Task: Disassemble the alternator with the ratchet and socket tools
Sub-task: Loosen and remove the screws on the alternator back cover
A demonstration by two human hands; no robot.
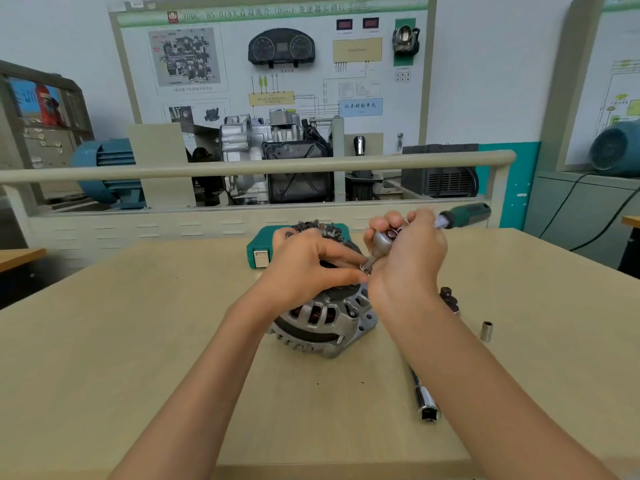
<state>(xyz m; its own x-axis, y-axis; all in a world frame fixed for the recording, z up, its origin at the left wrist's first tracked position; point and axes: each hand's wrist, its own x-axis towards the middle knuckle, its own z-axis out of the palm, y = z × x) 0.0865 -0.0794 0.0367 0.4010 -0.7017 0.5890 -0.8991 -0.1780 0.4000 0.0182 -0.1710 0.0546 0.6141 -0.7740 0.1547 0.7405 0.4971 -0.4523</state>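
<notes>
Head view: alternator (322,320) sits mid-bench, a heavy, rigid cast housing, best held by its ribbed rim; left hand (304,268) steadies its top and pinches the socket (367,266). Right hand (405,251) grips the ratchet (450,220) by its head. Green tool case (258,249) lies behind toward the far edge, contents hidden; a loose socket (486,330) stands toward the right edge.

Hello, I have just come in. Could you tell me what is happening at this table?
A person is taking apart an alternator that lies on the table. The right hand grips the head of a ratchet with a green handle, its socket pointing down at the alternator's top. The left hand pinches at the socket's tip. A loose socket, an extension bar and a green tool case are also on the table.
</notes>
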